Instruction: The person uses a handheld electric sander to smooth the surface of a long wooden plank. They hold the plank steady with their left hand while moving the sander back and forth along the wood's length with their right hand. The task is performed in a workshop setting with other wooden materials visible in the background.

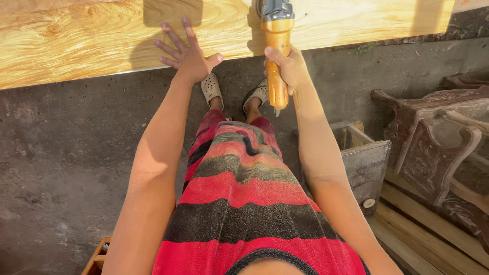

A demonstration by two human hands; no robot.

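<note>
A broad pale wooden plank [91,40] with strong grain runs across the top of the view. My left hand [187,51] rests flat on its near edge, fingers spread, holding nothing. My right hand [286,69] grips the orange handle of a power tool [276,30], whose grey metal head sits against the plank's surface. The tool's front end is cut off by the top of the frame. Below, my red and dark striped shirt and my two sandalled feet show.
Dark concrete floor [66,153] lies under the plank. A grey wooden box [364,160] stands at my right. Carved dark wooden furniture pieces [438,137] sit at the far right above light planks [423,239]. A small wooden crate corner [97,259] shows at bottom left.
</note>
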